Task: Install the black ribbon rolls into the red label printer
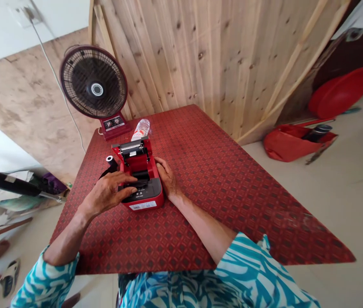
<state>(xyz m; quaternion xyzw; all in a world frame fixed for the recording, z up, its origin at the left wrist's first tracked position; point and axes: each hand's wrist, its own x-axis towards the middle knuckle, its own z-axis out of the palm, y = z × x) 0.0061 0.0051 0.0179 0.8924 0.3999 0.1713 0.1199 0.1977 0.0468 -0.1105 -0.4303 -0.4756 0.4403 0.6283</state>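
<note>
Over the patterned counter (pixel 220 184), left fingers (pixel 124 178) spread loosely atop the open-lidded red printer (pixel 151 189); right fingers (pixel 162 164) rest half-open against its side!

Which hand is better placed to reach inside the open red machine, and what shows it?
Probably the left hand: it reaches across the red machine, with fingertips by the opening. The right hand rests along the machine's right side, seemingly bracing it.

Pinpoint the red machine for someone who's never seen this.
On the red patterned table, find the left hand and right hand. Between them sits the red-and-black machine. Unlike the fan and bottle behind, it's boxy, with a raised lid.
</note>
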